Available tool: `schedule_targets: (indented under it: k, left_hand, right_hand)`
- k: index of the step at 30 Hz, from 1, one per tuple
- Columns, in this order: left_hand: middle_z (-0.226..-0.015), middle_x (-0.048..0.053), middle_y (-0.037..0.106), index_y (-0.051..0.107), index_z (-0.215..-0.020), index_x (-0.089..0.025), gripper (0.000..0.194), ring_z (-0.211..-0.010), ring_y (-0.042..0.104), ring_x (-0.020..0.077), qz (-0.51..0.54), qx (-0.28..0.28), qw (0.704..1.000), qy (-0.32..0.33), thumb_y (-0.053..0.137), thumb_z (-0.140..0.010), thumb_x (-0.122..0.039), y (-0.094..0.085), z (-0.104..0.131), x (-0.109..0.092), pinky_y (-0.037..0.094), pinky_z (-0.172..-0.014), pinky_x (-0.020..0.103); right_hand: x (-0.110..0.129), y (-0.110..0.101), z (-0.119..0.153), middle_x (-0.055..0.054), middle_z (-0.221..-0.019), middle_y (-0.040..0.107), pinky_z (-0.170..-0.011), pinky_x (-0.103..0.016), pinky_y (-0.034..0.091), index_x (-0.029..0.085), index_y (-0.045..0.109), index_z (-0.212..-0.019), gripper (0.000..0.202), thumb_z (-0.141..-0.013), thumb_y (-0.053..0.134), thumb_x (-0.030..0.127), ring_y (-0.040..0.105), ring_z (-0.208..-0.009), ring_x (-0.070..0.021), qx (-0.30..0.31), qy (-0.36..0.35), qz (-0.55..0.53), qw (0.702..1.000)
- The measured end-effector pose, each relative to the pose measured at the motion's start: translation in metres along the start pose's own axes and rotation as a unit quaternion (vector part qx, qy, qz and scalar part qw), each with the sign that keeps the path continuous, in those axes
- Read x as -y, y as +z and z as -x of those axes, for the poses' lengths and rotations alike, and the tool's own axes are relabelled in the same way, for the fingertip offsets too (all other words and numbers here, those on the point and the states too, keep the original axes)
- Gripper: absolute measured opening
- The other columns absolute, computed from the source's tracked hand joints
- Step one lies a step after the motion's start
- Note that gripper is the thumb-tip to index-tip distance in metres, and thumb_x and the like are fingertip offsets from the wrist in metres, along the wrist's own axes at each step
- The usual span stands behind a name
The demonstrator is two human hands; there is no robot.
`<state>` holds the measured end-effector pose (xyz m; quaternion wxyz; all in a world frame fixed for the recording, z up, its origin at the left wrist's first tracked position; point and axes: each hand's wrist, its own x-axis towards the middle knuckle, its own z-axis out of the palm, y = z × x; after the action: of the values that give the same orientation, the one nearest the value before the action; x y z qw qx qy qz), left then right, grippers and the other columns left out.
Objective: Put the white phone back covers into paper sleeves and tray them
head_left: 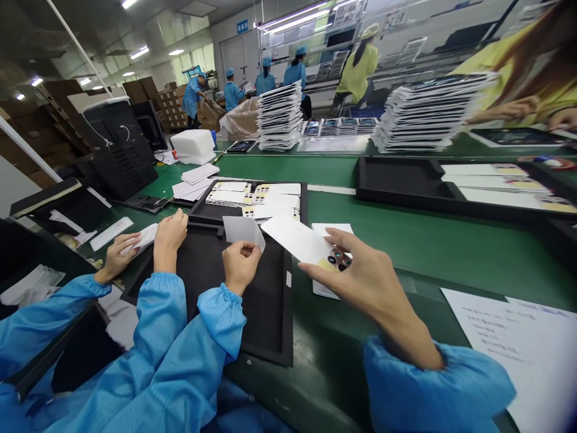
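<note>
My right hand (367,270) grips a white phone back cover (295,240) by its lower end, thumb and fingers at opposite edges, beside the dark round camera lenses. A yellow patch lies next to the lenses. My left hand (242,264) pinches a thin translucent film sheet (243,230), just left of the cover's far end. Below my left hand lies a black tray (265,325). A white stack (325,290), partly hidden by my right hand, rests on the green bench under the cover.
A co-worker's hands (170,236) handle a white piece at the left. Another black tray (304,204) holds several white covers. Farther right, a long black tray (396,195) holds more. Tall stacks (279,117) stand behind. Handwritten paper (505,337) lies at right.
</note>
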<state>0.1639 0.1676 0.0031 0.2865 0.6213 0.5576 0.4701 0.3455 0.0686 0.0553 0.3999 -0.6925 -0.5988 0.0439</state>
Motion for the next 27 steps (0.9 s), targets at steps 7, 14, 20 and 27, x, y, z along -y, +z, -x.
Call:
schedule_targets:
  k: [7,14,20,27]
  left_hand:
    - [-0.067,-0.002,0.068,0.073,-0.08,-0.017,0.015,-0.049,0.055,0.007,-0.029,-0.007,0.999,0.035,0.064,-0.068,-0.013,-0.001,0.002,-0.001,0.044,-0.056,0.02]
    - [-0.07,0.001,0.069,0.071,-0.067,-0.02,0.015,-0.064,0.061,0.0124,-0.138,0.012,0.99,0.019,0.065,-0.076,-0.031,0.0,0.0,-0.003,0.042,-0.062,0.023]
    - [-0.076,0.001,0.073,0.072,-0.073,-0.023,0.016,-0.074,0.067,0.0167,-0.197,0.026,0.98,0.005,0.063,-0.078,-0.035,0.003,-0.007,-0.013,0.041,-0.066,0.026]
    - [-0.075,0.0,0.074,0.073,-0.078,-0.024,0.016,-0.075,0.068,0.0163,-0.208,0.023,0.977,0.034,0.06,-0.079,-0.031,0.006,-0.007,-0.012,0.042,-0.067,0.025]
  right_hand:
    - [-0.002,0.007,-0.001,-0.019,-0.114,0.065,-0.077,-0.043,0.05,0.011,0.055,-0.125,0.058,-0.076,0.062,0.043,0.06,-0.101,-0.0347,-0.113,-0.079,0.135,0.981]
    - [0.014,0.0,0.008,-0.018,-0.11,0.066,-0.067,-0.038,0.045,0.009,0.054,-0.122,0.052,-0.077,0.061,0.034,0.06,-0.092,-0.0337,-0.079,-0.109,0.249,0.959]
    - [0.027,0.004,0.011,-0.017,-0.115,0.065,-0.069,-0.037,0.04,0.01,0.052,-0.122,0.049,-0.077,0.062,0.027,0.057,-0.092,-0.0311,-0.051,-0.134,0.281,0.949]
    - [0.027,0.019,0.009,-0.015,-0.116,0.063,-0.068,-0.035,0.035,0.012,0.052,-0.116,0.042,-0.076,0.062,0.021,0.054,-0.094,-0.0298,-0.031,-0.099,0.299,0.949]
